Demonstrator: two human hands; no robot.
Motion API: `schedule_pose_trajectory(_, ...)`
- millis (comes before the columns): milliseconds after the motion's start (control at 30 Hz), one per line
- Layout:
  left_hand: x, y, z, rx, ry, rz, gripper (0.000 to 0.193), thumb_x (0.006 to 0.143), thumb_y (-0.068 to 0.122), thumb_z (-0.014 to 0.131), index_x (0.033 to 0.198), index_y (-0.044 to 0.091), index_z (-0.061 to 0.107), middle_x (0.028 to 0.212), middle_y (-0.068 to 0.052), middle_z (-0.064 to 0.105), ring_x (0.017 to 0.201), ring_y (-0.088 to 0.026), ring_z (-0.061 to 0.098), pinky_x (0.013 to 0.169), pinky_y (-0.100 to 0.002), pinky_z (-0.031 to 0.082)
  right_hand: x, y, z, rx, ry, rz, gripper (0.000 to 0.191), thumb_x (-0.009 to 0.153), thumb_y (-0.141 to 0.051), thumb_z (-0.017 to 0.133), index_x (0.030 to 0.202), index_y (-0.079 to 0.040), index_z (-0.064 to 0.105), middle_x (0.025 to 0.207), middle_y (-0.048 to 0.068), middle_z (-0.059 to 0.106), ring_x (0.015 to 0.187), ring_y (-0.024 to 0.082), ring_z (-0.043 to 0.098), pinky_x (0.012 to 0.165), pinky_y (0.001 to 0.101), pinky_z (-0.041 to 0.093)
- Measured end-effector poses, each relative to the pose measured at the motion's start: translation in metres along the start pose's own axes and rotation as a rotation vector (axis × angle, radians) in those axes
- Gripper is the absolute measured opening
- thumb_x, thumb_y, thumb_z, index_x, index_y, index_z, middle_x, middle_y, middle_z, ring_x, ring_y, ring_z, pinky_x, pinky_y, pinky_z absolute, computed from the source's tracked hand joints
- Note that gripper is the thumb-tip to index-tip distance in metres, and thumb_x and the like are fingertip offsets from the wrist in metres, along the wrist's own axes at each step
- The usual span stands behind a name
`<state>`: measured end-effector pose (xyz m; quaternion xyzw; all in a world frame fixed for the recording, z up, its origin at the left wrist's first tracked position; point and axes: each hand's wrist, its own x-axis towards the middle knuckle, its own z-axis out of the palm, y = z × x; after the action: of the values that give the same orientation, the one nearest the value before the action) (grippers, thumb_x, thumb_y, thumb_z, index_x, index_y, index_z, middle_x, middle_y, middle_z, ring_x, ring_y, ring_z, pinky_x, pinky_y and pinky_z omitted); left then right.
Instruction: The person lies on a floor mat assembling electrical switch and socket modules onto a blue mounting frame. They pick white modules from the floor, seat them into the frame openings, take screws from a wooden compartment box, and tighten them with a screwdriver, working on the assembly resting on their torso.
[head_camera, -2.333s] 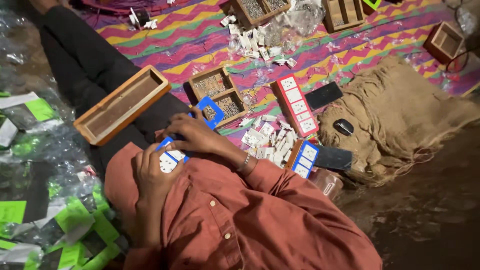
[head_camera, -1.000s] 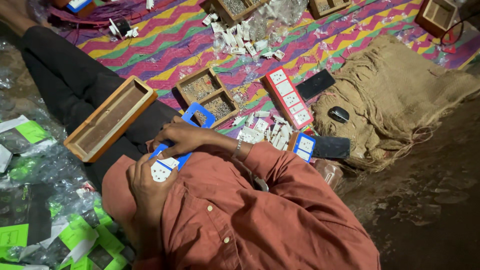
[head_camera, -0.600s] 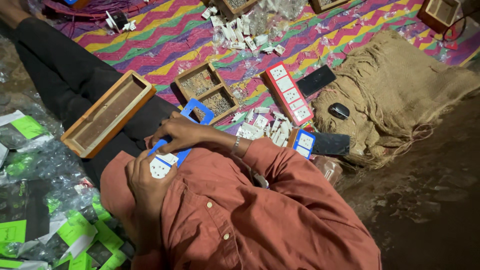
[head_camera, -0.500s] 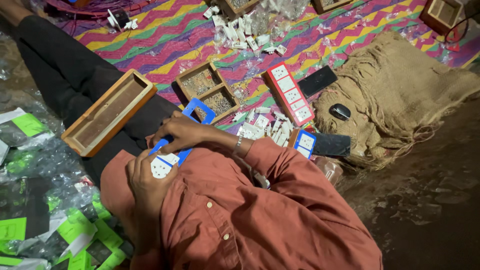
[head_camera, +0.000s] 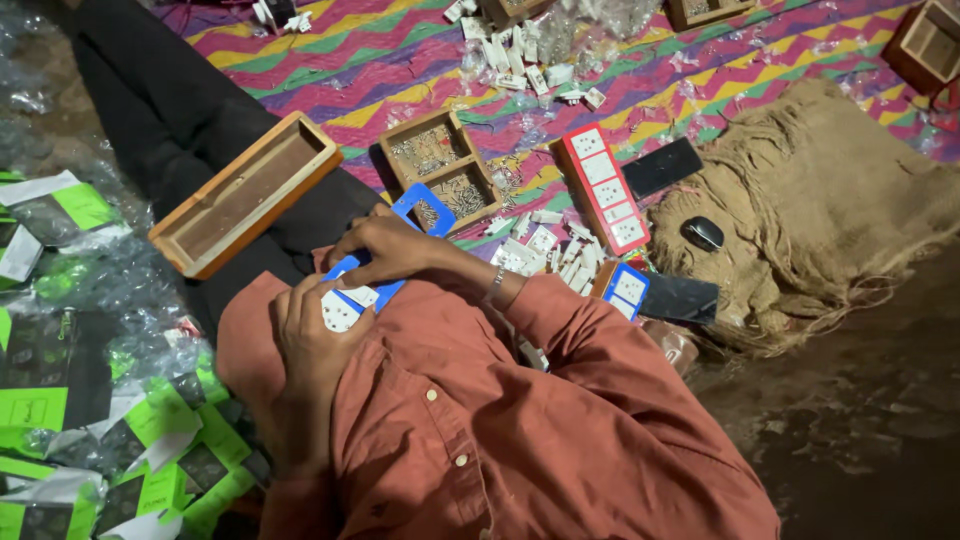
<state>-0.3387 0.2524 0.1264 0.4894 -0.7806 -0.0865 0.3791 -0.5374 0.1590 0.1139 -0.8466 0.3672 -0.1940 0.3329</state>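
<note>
A blue plastic switch-board frame (head_camera: 418, 212) lies across my lap, with white socket modules (head_camera: 340, 312) fitted in its near end. My left hand (head_camera: 312, 345) grips that near end from below, thumb by the white modules. My right hand (head_camera: 388, 250), with a bracelet on the wrist, is closed over the middle of the frame and hides that part. Both sleeves are rust-red.
A long wooden box (head_camera: 245, 195) rests on my dark trouser leg. On the striped mat are a wooden tray of screws (head_camera: 445, 165), a red board of white switches (head_camera: 603, 188), loose white parts (head_camera: 545, 250), another blue board (head_camera: 628, 288), a black phone (head_camera: 662, 167) and a burlap sack (head_camera: 830, 200). Green packets (head_camera: 60, 400) lie left.
Both hands stay on the blue frame with only small finger shifts. The view has drifted slightly.
</note>
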Motion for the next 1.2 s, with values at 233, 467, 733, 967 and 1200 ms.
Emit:
schedule_pose_trajectory(233, 0.001, 0.002, 0.0, -0.023, 0.006, 0.014, 0.058, 0.07, 0.021, 0.091, 0.117, 0.0, 0.063, 0.118, -0.014, 0.065, 0.104, -0.037, 0.059, 0.094, -0.047, 0.048, -0.002, 0.004, 0.002, 0.025, 0.02, -0.029, 0.036, 0.08, -0.047, 0.078, 0.108, -0.024, 0.08, 0.104, -0.006, 0.079, 0.094, 0.015, 0.065, 0.088, 0.0407, 0.034)
schedule_pose_trajectory(467, 0.001, 0.002, -0.001, 0.032, -0.024, 0.013, 0.057, 0.072, 0.023, 0.091, 0.118, 0.004, 0.065, 0.121, -0.01, 0.066, 0.107, -0.034, 0.059, 0.096, -0.046, 0.046, -0.003, 0.001, 0.006, 0.015, 0.094, -0.051, 0.031, 0.082, -0.04, 0.076, 0.106, -0.022, 0.08, 0.102, -0.003, 0.079, 0.091, 0.021, 0.067, 0.086, 0.0415, 0.035)
schedule_pose_trajectory(733, 0.01, 0.009, -0.008, 0.231, -0.121, 0.14, 0.064, 0.076, 0.042, 0.086, 0.127, 0.009, 0.068, 0.137, -0.009, 0.062, 0.119, -0.029, 0.056, 0.1, -0.048, 0.039, -0.028, -0.022, -0.019, 0.012, 0.226, -0.054, 0.024, 0.093, -0.029, 0.074, 0.11, -0.012, 0.077, 0.103, 0.008, 0.076, 0.099, 0.027, 0.068, 0.092, 0.0431, 0.05)
schedule_pose_trajectory(967, 0.008, 0.0, -0.004, 0.139, -0.158, 0.099, 0.066, 0.076, 0.038, 0.086, 0.127, 0.003, 0.065, 0.128, -0.014, 0.061, 0.117, -0.034, 0.056, 0.099, -0.048, 0.042, -0.11, 0.061, -0.079, -0.023, 0.861, 0.269, 0.015, 0.097, -0.012, 0.073, 0.108, -0.002, 0.075, 0.1, 0.007, 0.077, 0.093, 0.013, 0.073, 0.082, 0.0303, 0.058)
schedule_pose_trajectory(1200, 0.006, -0.002, 0.004, 0.076, -0.095, 0.019, 0.06, 0.069, 0.023, 0.085, 0.123, 0.004, 0.066, 0.126, -0.014, 0.063, 0.112, -0.035, 0.059, 0.099, -0.048, 0.045, -0.11, 0.146, -0.091, -0.192, 0.542, 0.481, 0.019, 0.093, -0.018, 0.076, 0.098, 0.0, 0.078, 0.088, 0.017, 0.077, 0.073, 0.025, 0.075, 0.067, 0.0369, 0.057)
